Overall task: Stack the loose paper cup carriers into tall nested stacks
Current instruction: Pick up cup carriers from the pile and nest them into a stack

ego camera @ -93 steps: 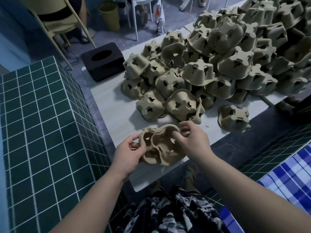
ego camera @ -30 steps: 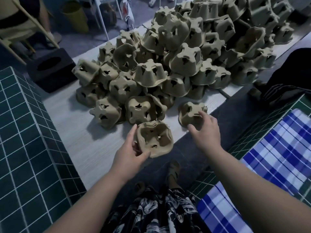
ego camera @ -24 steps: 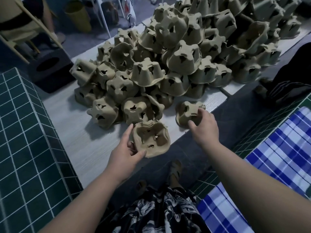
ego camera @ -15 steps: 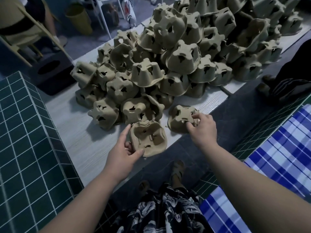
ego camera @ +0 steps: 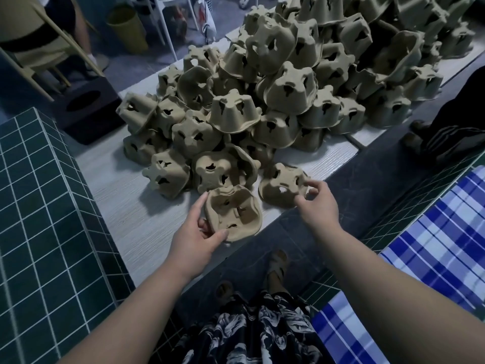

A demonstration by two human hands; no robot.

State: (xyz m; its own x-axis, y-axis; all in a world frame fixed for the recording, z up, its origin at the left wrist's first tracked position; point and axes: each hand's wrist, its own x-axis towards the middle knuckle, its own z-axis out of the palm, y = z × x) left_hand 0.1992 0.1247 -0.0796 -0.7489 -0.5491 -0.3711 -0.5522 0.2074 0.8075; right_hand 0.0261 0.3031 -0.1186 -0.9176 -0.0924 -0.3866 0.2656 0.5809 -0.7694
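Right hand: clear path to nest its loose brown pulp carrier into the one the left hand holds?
Probably yes. The right hand pinches the loose brown pulp carrier right beside the left hand's open-side-up carrier; nothing lies between them.

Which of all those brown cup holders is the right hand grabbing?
The loose carrier lying apart at the table's near edge, pinched by the right hand. The left hand holds a different one, open side up.

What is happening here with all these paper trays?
A person is nesting loose cup carriers. The left hand holds a small nested stack, open side up, at the table edge. The right hand pinches a single carrier lying beside it. A big pile of carriers on the table is not yet stacked.
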